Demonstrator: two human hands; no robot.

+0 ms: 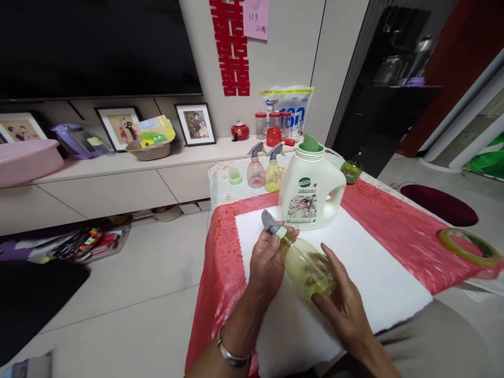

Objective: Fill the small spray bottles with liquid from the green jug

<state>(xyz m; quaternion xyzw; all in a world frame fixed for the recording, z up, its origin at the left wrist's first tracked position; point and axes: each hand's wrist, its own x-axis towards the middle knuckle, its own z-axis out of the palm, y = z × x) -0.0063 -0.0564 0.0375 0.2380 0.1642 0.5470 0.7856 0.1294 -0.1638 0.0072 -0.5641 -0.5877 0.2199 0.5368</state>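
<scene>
A yellow-green transparent spray bottle point(305, 262) with a grey spray head is tilted over the white cloth point(378, 257). My left hand point(268, 260) is closed round its neck, just below the spray head. Around the lower body of the bottle curls my right hand point(344, 302), its thumb against the near side. Behind the bottle stands a large pale green detergent jug point(311, 184) with a green spout and no cap on it. A pink spray bottle point(255, 173) and a yellow one point(273, 175) stand upright to the left of the jug, beside a light green cap point(235, 176).
Red plastic point(226, 252) covers the table under the cloth. A roll of tape point(468, 247) lies at the right edge, and a green bottle point(352, 170) sits behind the jug. Along the wall runs a cabinet point(106, 184) with framed photos and a red pot point(240, 130).
</scene>
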